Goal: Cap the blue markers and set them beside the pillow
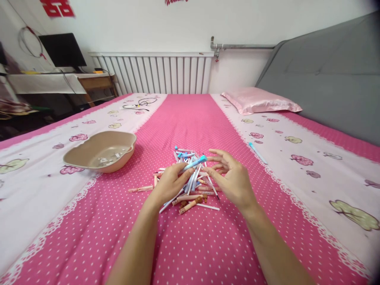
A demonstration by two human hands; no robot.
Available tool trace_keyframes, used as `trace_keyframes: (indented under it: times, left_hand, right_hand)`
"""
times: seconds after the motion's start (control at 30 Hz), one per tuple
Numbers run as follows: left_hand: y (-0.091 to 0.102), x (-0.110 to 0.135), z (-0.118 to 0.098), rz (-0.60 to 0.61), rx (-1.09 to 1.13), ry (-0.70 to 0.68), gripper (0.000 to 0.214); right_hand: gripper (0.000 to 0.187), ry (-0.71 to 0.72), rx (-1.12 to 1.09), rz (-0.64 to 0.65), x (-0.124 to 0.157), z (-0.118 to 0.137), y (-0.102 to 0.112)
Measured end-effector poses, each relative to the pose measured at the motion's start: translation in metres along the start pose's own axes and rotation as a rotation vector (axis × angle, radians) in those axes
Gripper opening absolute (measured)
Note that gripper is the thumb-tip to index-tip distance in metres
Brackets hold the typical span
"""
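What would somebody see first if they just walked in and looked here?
Probably the heap of pens in the middle of the pink dotted bedspread, with the left hand holding up a blue pen and the right hand beside it. Next, the tan bowl to the left and the pink pillow far right.

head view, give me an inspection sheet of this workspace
surface: pink dotted bedsheet, white flowered side strips
job's things: pile of pens; blue pen pinched in the left hand
clutter: tan bowl with small white bits inside; lone pen to the right; pink pillow
hands: left hand closed on the blue pen; right hand fingers spread at its tip
cables: black cable at far side
surroundings: radiator, grey headboard, monitor
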State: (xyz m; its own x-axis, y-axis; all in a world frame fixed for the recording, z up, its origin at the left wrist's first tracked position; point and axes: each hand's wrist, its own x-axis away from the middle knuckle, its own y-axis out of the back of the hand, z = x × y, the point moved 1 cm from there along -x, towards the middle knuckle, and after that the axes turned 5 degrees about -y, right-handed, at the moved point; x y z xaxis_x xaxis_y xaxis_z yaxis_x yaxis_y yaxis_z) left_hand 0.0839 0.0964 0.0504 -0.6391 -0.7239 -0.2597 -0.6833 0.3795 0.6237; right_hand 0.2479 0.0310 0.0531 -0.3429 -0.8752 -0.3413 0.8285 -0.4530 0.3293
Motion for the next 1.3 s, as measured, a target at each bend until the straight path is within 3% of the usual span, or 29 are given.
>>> trace_keyframes:
  times: [0.07, 0.2, 0.33, 0.47, 0.8, 1.07, 1.3]
  left_hand:
    - [-0.002, 0.0, -0.001, -0.073, 0.202, 0.031, 0.035]
    - [-0.009, -0.001, -0.003, -0.281, 0.519, 0.062, 0.036]
    - [-0.013, -0.003, -0.003, -0.397, 0.594, 0.072, 0.036]
    - [-0.013, -0.004, 0.0, -0.473, 0.628, 0.061, 0.033]
    - [-0.016, -0.006, 0.001, -0.583, 0.764, 0.069, 0.032]
    - [-0.017, -0.006, 0.001, -0.651, 0.718, 0.121, 0.033]
    - [-0.019, -0.007, 0.002, -0.57, 0.602, 0.089, 0.032]
  right_hand:
    - [0.043, -0.024, -0.013, 0.005, 0.0, -0.001, -0.001]
    - [0.021, -0.062, -0.015, 0.091, 0.003, -0.003, -0.011]
    - [0.018, -0.084, -0.015, 0.224, 0.01, -0.002, -0.027]
    - [0.019, -0.092, 0.03, 0.249, 0.014, -0.002, -0.038]
    - [0.015, -0.131, -0.081, 0.255, 0.018, -0.005, -0.049]
    - [0.008, -0.156, -0.065, 0.152, 0.018, -0.007, -0.051]
    - [0.018, -0.151, -0.127, 0.066, 0.016, -0.018, -0.047]
